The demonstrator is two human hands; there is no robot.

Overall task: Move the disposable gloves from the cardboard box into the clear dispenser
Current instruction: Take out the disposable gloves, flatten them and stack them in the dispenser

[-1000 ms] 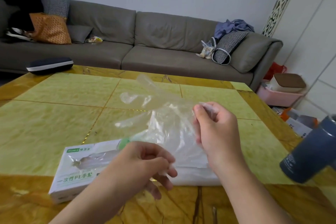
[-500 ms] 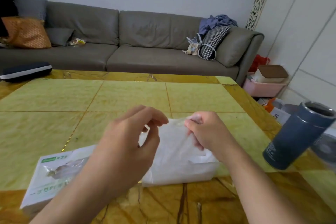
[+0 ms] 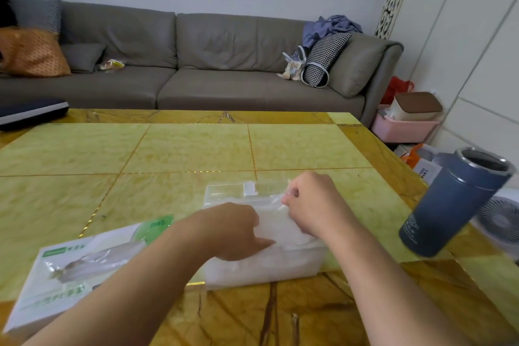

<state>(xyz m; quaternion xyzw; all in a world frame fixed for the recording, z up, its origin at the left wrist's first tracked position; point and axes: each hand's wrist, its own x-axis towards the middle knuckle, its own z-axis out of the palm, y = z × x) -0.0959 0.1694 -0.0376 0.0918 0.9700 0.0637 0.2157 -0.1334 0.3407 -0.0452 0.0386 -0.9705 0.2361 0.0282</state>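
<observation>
Both hands are down on the clear dispenser, which sits at the near middle of the table. Left hand reaches in from seven o'clock and lies over the dispenser's left part, fingers extended and fairly flat, pressing the heap of gloves down into it; it does not appear to grip anything. Right hand, at one o'clock from the left, has its fingers curled, and thumb and forefinger pinch a bit of thin clear film at the dispenser's far right edge. Whether that film is a glove's cuff or a loose fold I cannot tell.

The gloves fill the dispenser as a cloudy white mass, up to or slightly above its rim. Its lid seems to be folded back at twelve o'clock, with a small white catch on it.

Box lies flat at nine o'clock from the dispenser, just beside it and partly under the left forearm. Through its window some crumpled film shows, so a few gloves may remain inside, though this is not certain.

By my judgement the step in hand is tucking in and flattening a batch just placed. The next move calls for letting go of the pinched film once it lies inside the rim, then reaching to nine o'clock to check the box for more.

A blue flask stands at three o'clock, near the table's edge; a careless elbow could catch it.
</observation>
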